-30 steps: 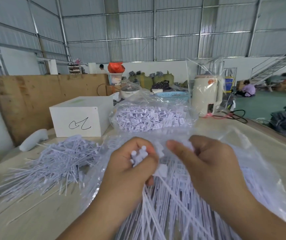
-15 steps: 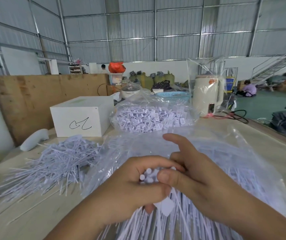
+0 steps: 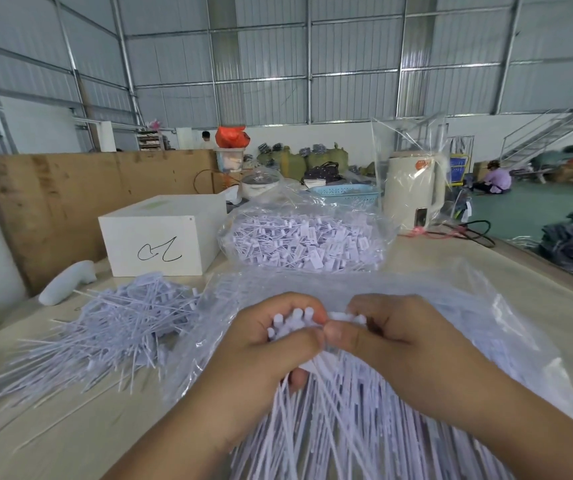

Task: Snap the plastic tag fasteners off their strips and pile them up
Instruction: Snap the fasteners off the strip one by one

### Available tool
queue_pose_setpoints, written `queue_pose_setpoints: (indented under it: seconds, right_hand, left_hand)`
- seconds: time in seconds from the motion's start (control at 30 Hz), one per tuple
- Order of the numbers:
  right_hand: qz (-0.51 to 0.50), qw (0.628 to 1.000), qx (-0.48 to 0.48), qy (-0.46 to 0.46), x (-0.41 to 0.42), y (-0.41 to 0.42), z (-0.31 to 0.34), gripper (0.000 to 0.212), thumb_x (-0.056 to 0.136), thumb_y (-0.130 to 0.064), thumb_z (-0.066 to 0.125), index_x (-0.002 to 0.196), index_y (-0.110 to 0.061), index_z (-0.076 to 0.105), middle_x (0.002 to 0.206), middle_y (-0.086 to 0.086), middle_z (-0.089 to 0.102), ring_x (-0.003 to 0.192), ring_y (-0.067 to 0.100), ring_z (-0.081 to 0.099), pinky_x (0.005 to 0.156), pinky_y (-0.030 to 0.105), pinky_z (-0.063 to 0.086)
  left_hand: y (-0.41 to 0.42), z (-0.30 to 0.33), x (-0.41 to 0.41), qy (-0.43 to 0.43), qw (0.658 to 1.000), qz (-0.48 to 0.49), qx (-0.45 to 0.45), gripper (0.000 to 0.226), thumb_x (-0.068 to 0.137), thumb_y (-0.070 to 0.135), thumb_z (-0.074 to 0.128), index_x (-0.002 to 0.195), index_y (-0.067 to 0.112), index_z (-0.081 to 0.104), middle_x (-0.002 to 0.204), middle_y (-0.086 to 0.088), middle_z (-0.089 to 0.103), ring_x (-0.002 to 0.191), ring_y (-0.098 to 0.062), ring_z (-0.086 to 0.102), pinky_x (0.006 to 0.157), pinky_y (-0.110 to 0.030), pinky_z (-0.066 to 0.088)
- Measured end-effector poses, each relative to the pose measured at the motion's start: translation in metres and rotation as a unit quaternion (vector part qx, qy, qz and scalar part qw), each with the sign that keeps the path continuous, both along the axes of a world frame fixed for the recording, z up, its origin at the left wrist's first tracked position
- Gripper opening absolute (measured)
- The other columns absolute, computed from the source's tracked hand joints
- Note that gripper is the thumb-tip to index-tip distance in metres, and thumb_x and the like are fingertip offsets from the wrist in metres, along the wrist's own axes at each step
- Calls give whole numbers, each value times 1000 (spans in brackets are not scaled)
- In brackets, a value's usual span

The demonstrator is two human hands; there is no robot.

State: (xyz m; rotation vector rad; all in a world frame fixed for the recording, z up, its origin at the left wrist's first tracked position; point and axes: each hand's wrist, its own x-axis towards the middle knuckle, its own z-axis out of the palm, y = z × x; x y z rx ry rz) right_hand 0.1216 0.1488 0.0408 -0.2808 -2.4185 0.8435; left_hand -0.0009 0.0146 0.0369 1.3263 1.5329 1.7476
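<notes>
White fastener bundle upright btwn both hands over bag; loose pile left.

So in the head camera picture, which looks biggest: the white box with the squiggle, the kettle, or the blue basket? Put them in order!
As they look in the head view:
1. White box, largest.
2. Cream kettle, narrower but tall.
3. Blue basket, smallest, though it is partly hidden behind a bag.
The box sits nearer the camera, so true sizes are unsure.

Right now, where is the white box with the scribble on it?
In the head view, the white box sits at the table's left rear, behind the loose fastener pile and left of the bagged fasteners.
</notes>
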Motion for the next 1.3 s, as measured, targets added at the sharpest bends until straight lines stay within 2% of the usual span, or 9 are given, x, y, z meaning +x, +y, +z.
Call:
queue_pose_setpoints:
  seconds: [0.33, 0.43, 0.63, 0.7, 0.8, 0.9, 1.07, 1.17, 1.3]
  right_hand:
    - [-125, 968, -80, 203, 2, -3, 6, 53, 81, -67, 48, 60, -18, 42, 43, -6, 34, 38, 5, 27, 39, 18, 27]
    - [2, 983, -122, 139, 6, -3, 5, 35, 77, -69, 60, 84, -34, 56, 52, -3, 38, 46, 12, 33, 43, 33, 26]
    - [139, 984, -107, 22, -4, -2, -12, 73, 68, -80, 59, 130, -60, 27, 103, -15, 65, 91, 4, 66, 83, 32, 50]
    - [144, 985, -93, 15, -4, -3, -12, 76, 69, -74, 63, 132, -62, 22, 99, -16, 61, 85, 5, 64, 78, 32, 48]
    - [153, 985, -75, 2, -4, -5, -10, 79, 69, -65, 67, 133, -60, 21, 90, -13, 56, 65, 2, 53, 65, 20, 37]
    - [159, 983, -85, -17, -4, -6, -9, 78, 65, -63, 71, 129, -59, 27, 85, -12, 56, 60, 1, 50, 62, 19, 35]
    - [155, 984, -83, -39, 1, 0, -2, 37, 74, -64, 66, 96, -34, 63, 70, 2, 55, 64, 17, 49, 62, 35, 36]
    - [132, 985, -91, -62, 4, 4, 1, 37, 80, -67, 58, 70, -31, 60, 62, -4, 39, 59, 14, 38, 58, 35, 29]
    - [50, 998, -41, 1, 0, 4, 1, 54, 78, -67, 58, 74, -13, 58, 51, -10, 35, 48, 5, 32, 49, 18, 26]
  left_hand:
    - [3, -5, 0, -64, 992, 91, 67, 21, 83, 13, 70, 64, 19, 64, 51, 4, 48, 41, -10, 43, 42, -18, 38]
    - [1, -2, 0, -48, 996, 59, 38, 18, 83, 9, 69, 68, 20, 70, 52, 8, 53, 41, -9, 44, 41, -18, 38]
    - [-6, 0, -6, 39, 996, -66, -51, 35, 63, 27, 67, 96, 37, 74, 94, 12, 74, 65, 2, 61, 46, -15, 43]
    - [-10, 1, -15, 68, 987, -113, -92, 38, 64, 32, 63, 100, 39, 74, 102, 12, 73, 76, -1, 64, 48, -16, 46]
    - [-10, 3, -22, 95, 971, -159, -151, 38, 71, 30, 64, 108, 34, 72, 114, 3, 70, 109, -32, 63, 78, -53, 56]
    - [-9, 1, -22, 97, 961, -193, -175, 43, 73, 23, 64, 115, 26, 71, 121, -11, 66, 119, -53, 47, 94, -77, 34]
    - [-9, 2, -24, 95, 971, -169, -140, 29, 67, 27, 67, 95, 31, 72, 96, 2, 69, 82, -22, 64, 72, -35, 51]
    - [-12, 5, -19, 70, 985, -121, -97, 18, 66, 23, 68, 82, 31, 71, 71, 9, 62, 62, -7, 56, 55, -21, 45]
    - [-8, 4, -8, 42, 996, -51, -60, 21, 68, 14, 60, 76, 30, 71, 61, 11, 57, 54, -3, 51, 45, -16, 41]
